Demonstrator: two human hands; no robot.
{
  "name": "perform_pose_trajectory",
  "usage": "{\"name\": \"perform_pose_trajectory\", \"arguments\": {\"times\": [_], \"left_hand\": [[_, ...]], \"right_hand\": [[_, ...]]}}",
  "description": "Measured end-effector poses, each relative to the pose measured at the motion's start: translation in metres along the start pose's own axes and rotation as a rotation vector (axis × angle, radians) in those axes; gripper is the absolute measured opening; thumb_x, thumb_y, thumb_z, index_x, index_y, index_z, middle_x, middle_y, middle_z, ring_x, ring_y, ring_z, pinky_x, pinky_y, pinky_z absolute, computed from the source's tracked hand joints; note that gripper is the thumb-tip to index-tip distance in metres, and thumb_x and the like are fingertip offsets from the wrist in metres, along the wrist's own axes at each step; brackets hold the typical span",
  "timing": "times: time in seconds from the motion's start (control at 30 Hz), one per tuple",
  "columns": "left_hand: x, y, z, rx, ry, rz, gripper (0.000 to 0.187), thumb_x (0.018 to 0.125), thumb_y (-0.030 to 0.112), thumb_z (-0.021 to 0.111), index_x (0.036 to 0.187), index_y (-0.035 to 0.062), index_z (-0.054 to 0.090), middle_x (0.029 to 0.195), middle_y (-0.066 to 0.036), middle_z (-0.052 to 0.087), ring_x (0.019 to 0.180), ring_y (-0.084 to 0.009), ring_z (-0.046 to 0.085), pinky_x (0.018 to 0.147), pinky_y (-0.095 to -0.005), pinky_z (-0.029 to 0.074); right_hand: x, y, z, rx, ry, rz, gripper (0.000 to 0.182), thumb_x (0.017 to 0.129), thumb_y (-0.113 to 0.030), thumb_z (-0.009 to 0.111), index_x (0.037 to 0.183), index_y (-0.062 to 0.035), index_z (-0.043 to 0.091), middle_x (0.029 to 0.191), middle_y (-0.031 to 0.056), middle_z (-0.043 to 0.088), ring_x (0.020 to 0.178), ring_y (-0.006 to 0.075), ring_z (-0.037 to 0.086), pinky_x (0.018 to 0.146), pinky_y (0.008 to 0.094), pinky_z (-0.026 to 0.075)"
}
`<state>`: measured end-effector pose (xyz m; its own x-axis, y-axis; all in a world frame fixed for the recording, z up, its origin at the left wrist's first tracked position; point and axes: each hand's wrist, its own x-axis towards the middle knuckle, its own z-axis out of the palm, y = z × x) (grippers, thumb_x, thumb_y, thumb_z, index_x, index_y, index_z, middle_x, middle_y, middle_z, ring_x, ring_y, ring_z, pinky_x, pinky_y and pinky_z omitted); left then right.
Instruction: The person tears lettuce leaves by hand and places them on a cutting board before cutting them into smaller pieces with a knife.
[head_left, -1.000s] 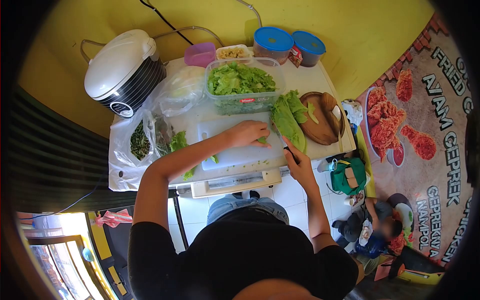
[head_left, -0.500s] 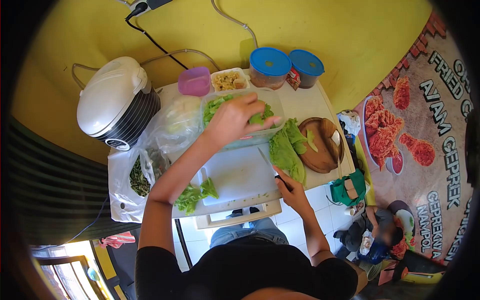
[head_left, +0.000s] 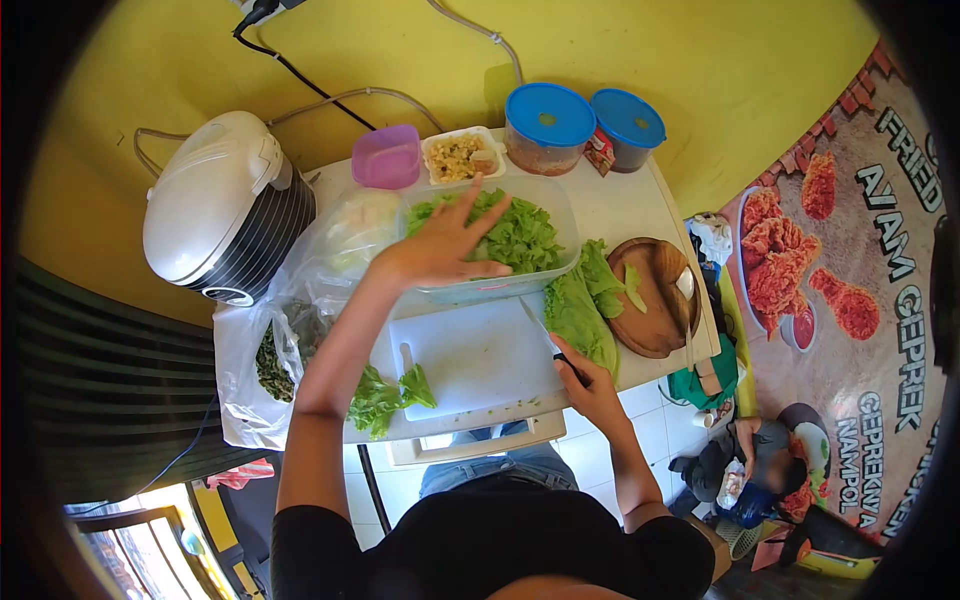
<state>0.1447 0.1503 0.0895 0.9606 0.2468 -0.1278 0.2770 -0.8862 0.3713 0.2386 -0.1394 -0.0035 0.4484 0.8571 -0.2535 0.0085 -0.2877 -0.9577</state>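
Note:
My left hand (head_left: 440, 240) is over a clear plastic container (head_left: 572, 225) of cut lettuce (head_left: 525, 235), its fingers spread and nothing held in them. My right hand (head_left: 590, 385) grips the dark handle of a knife (head_left: 540, 325), whose blade points away over the right edge of a white cutting board (head_left: 475, 350). Whole lettuce leaves (head_left: 580, 315) lie right of the board, beside the knife. On the board's left corner rests another piece of lettuce (head_left: 385, 398), partly on the table.
A rice cooker (head_left: 215, 205) and plastic bags (head_left: 245, 375) stand left. Along the back are a purple tub (head_left: 386, 157), a white tray of chopped food (head_left: 460, 157) and two blue-lidded containers (head_left: 550, 115). A wooden plate (head_left: 640, 315) sits right. A person (head_left: 765, 460) sits below, far right.
My left hand has shifted left over the container and its fingers have spread, uncovering more of the cut lettuce. My right hand still holds the knife in nearly the same place.

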Motion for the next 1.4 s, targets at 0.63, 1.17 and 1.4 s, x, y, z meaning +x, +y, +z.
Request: {"name": "perform_pose_trajectory", "arguments": {"times": [0.63, 1.17, 1.4], "left_hand": [[0.029, -0.006, 0.014, 0.031, -0.295, 0.073, 0.068, 0.094, 0.055, 0.047, 0.151, 0.0232, 0.028, 0.158, -0.016, 0.018, 0.148, -0.0315, 0.008, 0.116, -0.0566, 0.000], [-0.178, 0.031, 0.125, -0.943, 1.038, -0.195, 0.024, 0.083, 0.002, 0.069, 0.107, 0.0055, 0.067, 0.108, -0.010, 0.066, 0.104, -0.0245, 0.061, 0.094, -0.0333, 0.044], [-0.208, 0.035, 0.121, -0.180, 0.682, -0.129, 0.023, 0.078, 0.006, 0.071, 0.100, 0.0128, 0.072, 0.098, -0.005, 0.068, 0.097, -0.0244, 0.061, 0.097, -0.0407, 0.041]], "right_hand": [[0.003, 0.003, -0.002, -0.058, -0.028, 0.104, 0.041, 0.096, -0.011, 0.056, 0.137, -0.0128, 0.054, 0.106, 0.0053, 0.065, 0.083, 0.0051, 0.048, 0.079, 0.0204, 0.044], [-0.019, -0.008, 0.027, -0.095, -0.071, -0.075, 0.043, 0.097, -0.013, 0.055, 0.140, -0.0178, 0.052, 0.068, -0.0065, 0.038, 0.061, 0.0042, 0.029, 0.054, 0.0200, 0.028], [-0.025, -0.006, 0.036, -0.103, -0.102, -0.070, 0.043, 0.097, -0.014, 0.055, 0.140, -0.0182, 0.051, 0.069, -0.0063, 0.038, 0.061, 0.0044, 0.029, 0.053, 0.0203, 0.029]]}}
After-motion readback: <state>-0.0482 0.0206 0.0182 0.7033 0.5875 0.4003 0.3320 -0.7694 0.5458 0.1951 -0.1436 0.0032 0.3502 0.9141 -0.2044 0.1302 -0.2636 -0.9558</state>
